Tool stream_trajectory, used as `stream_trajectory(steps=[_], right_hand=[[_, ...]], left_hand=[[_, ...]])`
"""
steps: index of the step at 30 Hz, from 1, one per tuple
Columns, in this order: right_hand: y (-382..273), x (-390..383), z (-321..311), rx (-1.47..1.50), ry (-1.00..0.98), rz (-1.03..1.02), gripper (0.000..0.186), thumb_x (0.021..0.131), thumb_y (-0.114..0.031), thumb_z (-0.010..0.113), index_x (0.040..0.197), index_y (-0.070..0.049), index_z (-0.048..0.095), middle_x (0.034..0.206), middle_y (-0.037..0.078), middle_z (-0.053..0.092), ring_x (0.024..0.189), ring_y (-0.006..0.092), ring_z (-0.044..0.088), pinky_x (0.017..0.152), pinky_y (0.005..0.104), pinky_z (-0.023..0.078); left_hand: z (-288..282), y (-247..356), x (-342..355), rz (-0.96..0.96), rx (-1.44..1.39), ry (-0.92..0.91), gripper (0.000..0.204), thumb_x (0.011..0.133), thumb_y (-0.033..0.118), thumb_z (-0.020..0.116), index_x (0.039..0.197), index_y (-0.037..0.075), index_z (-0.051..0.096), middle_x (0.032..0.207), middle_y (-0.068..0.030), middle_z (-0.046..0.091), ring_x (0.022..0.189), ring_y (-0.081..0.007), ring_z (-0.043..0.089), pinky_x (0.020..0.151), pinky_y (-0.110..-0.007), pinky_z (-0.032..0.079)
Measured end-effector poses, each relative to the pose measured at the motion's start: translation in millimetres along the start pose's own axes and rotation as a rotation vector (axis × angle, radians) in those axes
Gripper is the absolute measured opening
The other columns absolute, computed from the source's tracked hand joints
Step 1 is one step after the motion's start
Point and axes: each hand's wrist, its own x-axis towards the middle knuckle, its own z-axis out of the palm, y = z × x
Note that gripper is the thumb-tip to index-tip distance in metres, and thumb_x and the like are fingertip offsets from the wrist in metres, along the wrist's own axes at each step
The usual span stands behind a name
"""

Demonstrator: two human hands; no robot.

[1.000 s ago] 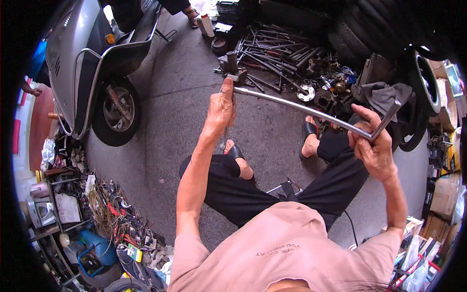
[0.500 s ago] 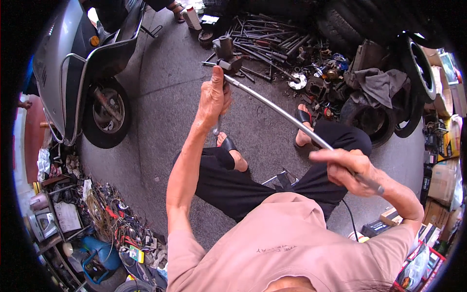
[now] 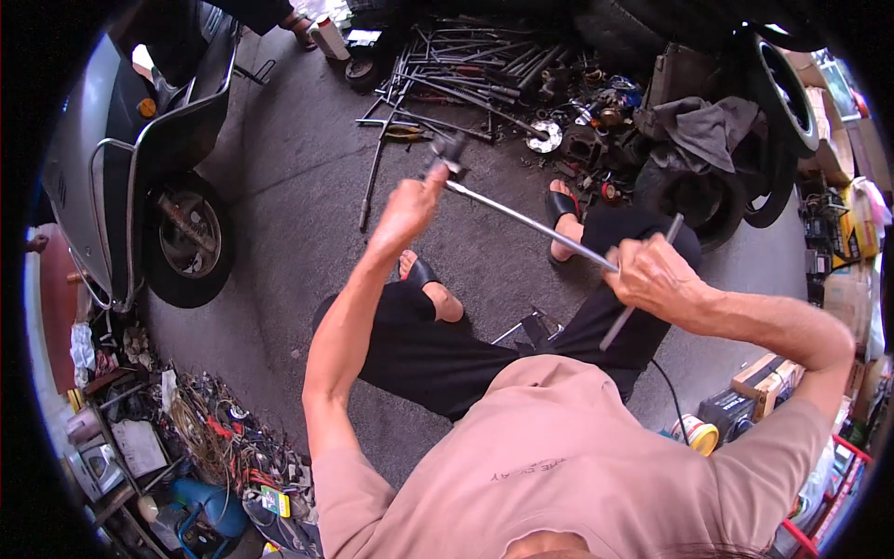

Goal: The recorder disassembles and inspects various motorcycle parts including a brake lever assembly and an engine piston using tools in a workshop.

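Observation:
My left hand [image 3: 408,212] is closed, thumb up, around a small dark metal part [image 3: 449,149], which is blurred. From that part a long silver T-handle wrench [image 3: 535,224] runs down to the right; my left fingers hide how its tip meets the part. My right hand [image 3: 656,278] grips the wrench's handle end. The handle's crossbar [image 3: 618,328] sticks out above and below my right fist. Both hands are held in the air over my knees.
Several rods and wrenches [image 3: 466,74] lie heaped ahead, beside greasy metal parts and a tyre [image 3: 694,200] with a grey rag [image 3: 712,130]. At left stands a scooter [image 3: 140,158]. Tangled wires [image 3: 209,410] lie lower left; a yellow-lidded tub [image 3: 703,438] sits lower right.
My right hand has moved up and inward, and the crossbar now shows at a steep slant. The metal part has tilted in my left hand. The whole view has shifted slightly.

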Motion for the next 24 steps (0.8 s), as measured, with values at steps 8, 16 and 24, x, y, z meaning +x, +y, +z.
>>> stream_trajectory(steps=[8, 16, 24], right_hand=[[13, 12, -24, 0.248, 1.323, 0.822, 0.066, 0.076, -0.006, 0.066, 0.134, -0.003, 0.034, 0.130, 0.019, 0.043, 0.125, 0.0314, 0.038, 0.103, 0.0395, 0.032], [-16, 20, -34, 2.049, 1.319, 0.532, 0.058, 0.096, -0.043, 0.031, 0.114, 0.010, 0.045, 0.107, 0.027, 0.057, 0.079, 0.0220, 0.064, 0.060, 0.0287, 0.055], [-4, 9, -12, 2.191, 0.420, 0.300, 0.031, 0.090, -0.009, 0.049, 0.118, 0.002, 0.052, 0.074, 0.004, 0.056, 0.044, 0.0021, 0.036, 0.040, 0.0158, 0.027]], left_hand=[[-41, 28, -7, -0.077, -0.765, 0.331, 0.056, 0.080, 0.067, 0.045, 0.054, 0.018, 0.034, 0.044, 0.0064, 0.029, 0.033, -0.0046, 0.025, 0.030, -0.024, 0.017], [-24, 20, -11, -0.063, -0.734, 0.346, 0.061, 0.081, 0.068, 0.038, 0.050, 0.016, 0.034, 0.044, 0.0058, 0.029, 0.036, -0.0051, 0.027, 0.032, -0.024, 0.021], [-31, 18, -19, 0.101, -0.527, 0.409, 0.061, 0.086, 0.063, 0.036, 0.052, 0.013, 0.037, 0.047, 0.0047, 0.029, 0.044, -0.0060, 0.028, 0.039, -0.026, 0.024]])
